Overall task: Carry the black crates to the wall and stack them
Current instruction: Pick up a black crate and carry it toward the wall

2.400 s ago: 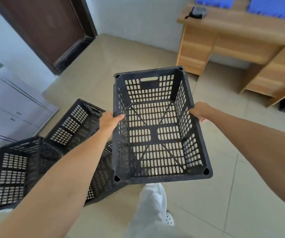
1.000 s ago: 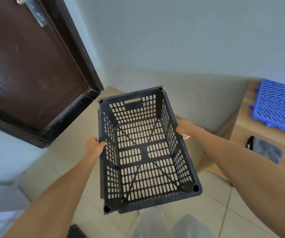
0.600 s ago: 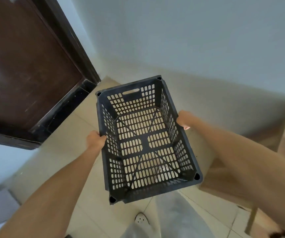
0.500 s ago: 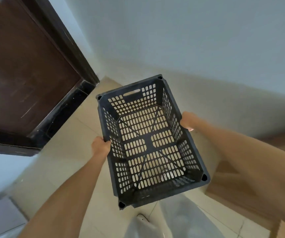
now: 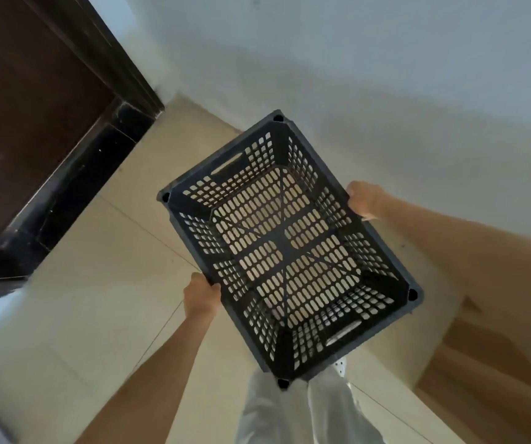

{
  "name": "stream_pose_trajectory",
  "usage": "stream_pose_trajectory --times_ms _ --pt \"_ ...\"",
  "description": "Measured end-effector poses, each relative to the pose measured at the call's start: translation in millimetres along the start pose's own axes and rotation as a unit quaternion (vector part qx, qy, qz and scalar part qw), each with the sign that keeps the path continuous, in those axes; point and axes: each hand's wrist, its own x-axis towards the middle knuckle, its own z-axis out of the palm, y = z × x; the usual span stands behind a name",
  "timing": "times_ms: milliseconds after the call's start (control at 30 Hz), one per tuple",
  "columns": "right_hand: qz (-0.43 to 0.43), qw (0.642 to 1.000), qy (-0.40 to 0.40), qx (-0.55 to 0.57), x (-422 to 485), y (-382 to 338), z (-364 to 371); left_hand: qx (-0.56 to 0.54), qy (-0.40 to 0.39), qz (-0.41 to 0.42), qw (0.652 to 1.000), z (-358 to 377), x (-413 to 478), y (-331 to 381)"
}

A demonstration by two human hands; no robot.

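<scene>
I hold one black perforated crate [image 5: 286, 241] in the air above the beige tiled floor, open side up, turned at an angle. My left hand [image 5: 200, 296] grips its left long rim and my right hand [image 5: 364, 200] grips the right long rim. The crate's far corner points at the pale wall [image 5: 369, 68], close to where wall and floor meet. The crate is empty. No other crate is in view.
A dark brown door [image 5: 27, 100] with a black frame stands at the left. A wooden desk side [image 5: 488, 341] is at the lower right. My light trouser legs [image 5: 293, 415] show below the crate. Beige floor tiles [image 5: 97, 283] lie between door and wall.
I have walked from the other crates on the floor to the wall by the door. In the last half second the crate has dropped lower and rotated clockwise, its far end nearer the wall.
</scene>
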Motion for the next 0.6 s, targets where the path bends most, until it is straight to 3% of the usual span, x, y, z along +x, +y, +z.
stream_pose_trajectory --times_ms 267,600 --pt "0.018 0.999 0.030 -0.023 135 -3 58 -0.003 -0.053 -0.012 0.999 64 121 1" --pt "0.017 0.996 0.082 -0.010 237 7 69 -0.006 -0.183 0.024 0.983 111 205 27"
